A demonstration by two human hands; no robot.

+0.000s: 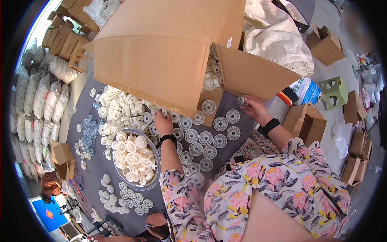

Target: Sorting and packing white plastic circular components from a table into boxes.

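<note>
My right hand (254,109), at the right edge of the table, pinches a small, greyish, see-through ring-like piece (242,101) beside the open flap of a big cardboard box. My left hand (163,124) is curled at the edge of a heap of white plastic reel parts (121,105), its fingertips against the parts below the box's lower edge. What lies inside those fingers is hidden. Between my hands, round white plastic discs (206,138) lie flat in rough rows. A metal basin (157,177) full of white knob-like plastic pieces (134,153) stands left of my left forearm.
The big cardboard box (153,72) overhangs the far side of the grey table (171,197). Blue-grey ring-like pieces (89,135) lie piled at left; small white parts (137,197) sit nearer. Another person's hand (156,220) is at the near edge. A green stool (334,93) stands right.
</note>
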